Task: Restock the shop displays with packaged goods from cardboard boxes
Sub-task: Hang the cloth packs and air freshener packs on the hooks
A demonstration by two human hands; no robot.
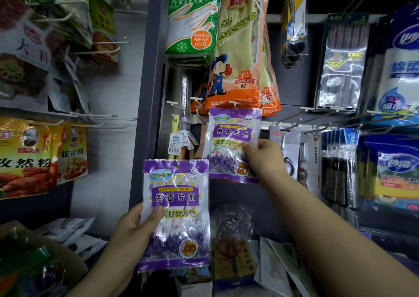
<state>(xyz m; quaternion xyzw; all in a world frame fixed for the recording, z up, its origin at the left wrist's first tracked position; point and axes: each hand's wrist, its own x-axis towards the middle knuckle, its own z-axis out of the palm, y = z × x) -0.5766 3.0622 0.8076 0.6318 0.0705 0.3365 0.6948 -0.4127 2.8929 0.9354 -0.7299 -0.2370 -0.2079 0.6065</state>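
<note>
My left hand [133,226] grips a purple lavender sachet packet [179,226] by its left edge, thumb across the front, held upright below centre. My right hand [263,158] pinches a second identical purple packet [231,135] at its right side, holding it up against the display. That packet's top hole sits right at a white peg hook [234,103]; whether it hangs on the hook I cannot tell.
Orange rubber-glove packs [244,54] and green disposable-glove packs [192,18] hang above. Spice bags [27,158] hang at the left, cloth packs [394,169] and bare metal hooks [292,124] at the right. Loose packets and a cardboard box [34,262] lie below.
</note>
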